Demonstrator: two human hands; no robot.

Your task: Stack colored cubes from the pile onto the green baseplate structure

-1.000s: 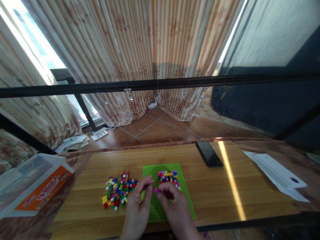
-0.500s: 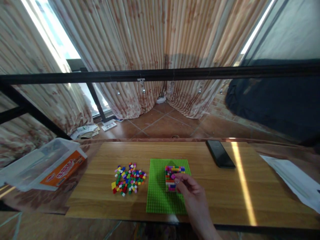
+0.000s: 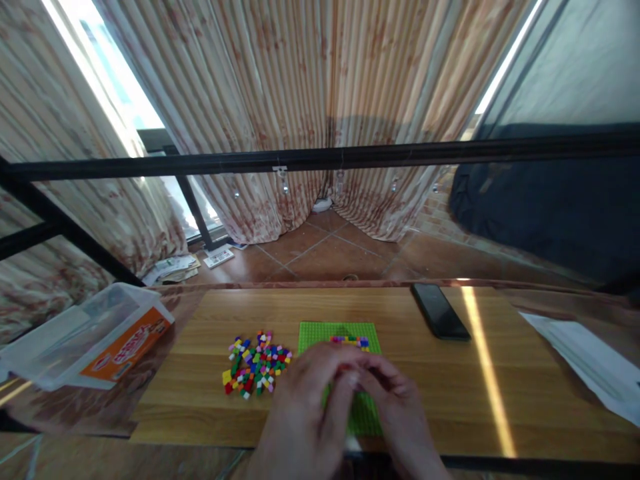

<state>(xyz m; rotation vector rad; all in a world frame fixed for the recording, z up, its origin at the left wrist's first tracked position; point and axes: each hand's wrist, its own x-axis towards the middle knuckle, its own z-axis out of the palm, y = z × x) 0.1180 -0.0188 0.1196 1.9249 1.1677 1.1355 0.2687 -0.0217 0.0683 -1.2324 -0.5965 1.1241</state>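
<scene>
Both hands, left (image 3: 305, 400) and right (image 3: 395, 403), meeting fingertip to fingertip over the green baseplate (image 3: 320, 333) beside loose bricks (image 3: 255, 365), grip hidden.

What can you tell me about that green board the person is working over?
The green board is a flat, bright green, squarish plate with a fine studded surface; it looks like plastic. It lies flat on the wooden table, just right of the pile of loose coloured bricks. A row of small multicoloured bricks shows near its far edge. The left hand and right hand meet over its middle and near part, hiding most of it; what they hold cannot be seen.
</scene>
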